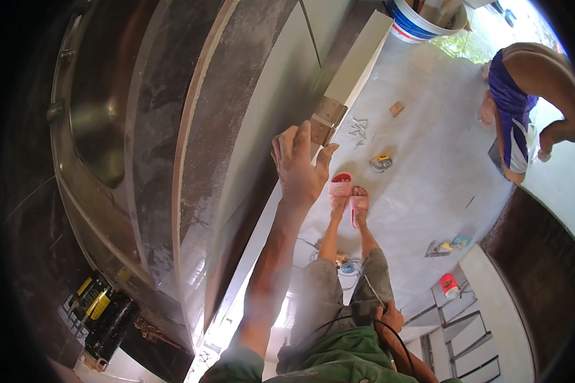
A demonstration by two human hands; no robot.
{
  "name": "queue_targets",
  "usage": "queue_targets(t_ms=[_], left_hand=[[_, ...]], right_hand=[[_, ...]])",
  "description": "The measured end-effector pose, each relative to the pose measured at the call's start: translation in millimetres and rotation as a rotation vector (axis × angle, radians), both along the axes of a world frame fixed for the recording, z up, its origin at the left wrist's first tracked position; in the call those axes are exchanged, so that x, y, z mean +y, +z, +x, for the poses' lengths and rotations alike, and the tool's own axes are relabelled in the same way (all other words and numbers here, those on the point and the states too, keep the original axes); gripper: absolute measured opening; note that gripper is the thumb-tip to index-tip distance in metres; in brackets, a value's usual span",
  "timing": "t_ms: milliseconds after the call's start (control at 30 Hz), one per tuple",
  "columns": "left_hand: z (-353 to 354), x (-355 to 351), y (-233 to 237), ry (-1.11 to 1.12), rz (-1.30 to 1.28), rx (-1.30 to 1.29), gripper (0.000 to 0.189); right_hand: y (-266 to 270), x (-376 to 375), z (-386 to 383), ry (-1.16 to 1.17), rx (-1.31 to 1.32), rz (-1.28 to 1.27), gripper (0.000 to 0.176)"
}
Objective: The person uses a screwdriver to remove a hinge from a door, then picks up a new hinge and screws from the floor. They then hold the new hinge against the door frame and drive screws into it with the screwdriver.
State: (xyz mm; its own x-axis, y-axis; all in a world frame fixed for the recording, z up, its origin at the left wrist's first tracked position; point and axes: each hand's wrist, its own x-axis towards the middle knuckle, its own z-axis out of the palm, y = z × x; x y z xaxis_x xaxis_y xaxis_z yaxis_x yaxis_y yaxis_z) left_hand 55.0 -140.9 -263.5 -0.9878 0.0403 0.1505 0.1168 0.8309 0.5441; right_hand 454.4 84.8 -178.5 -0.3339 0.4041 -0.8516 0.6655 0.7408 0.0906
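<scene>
My left hand [302,167] reaches up to the long pale panel [359,60], with thumb and fingers round the lower end of a brown block [327,119]. A metal piece lies against the block at the panel's edge. Low in the view, my right hand [390,317] is closed by my thigh on a thin metal rod [372,288], which points up toward my knee. A black cable [399,337] loops past this hand and across my green shirt. Part of the right hand's grip is hidden.
A tape measure [381,162], screws or fittings [358,128] and a small brown piece [397,108] lie on the floor. A bucket [421,22] stands at the top. Another person [524,96] bends down at right. A sink [99,96] and a red container [449,285] also show.
</scene>
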Motion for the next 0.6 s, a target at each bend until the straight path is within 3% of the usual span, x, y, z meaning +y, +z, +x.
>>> queue_targets(t_ms=[300,600], left_hand=[[-3.3,5.5,-2.3,-0.031,-0.023,0.04,0.058],[1.7,7.0,-1.9,0.029,0.069,-0.051,0.067]], right_hand=[[0.7,2.8,-2.0,0.005,0.027,0.014,0.029],[-1.5,4.7,4.0,-0.031,0.007,-0.011,0.03]])
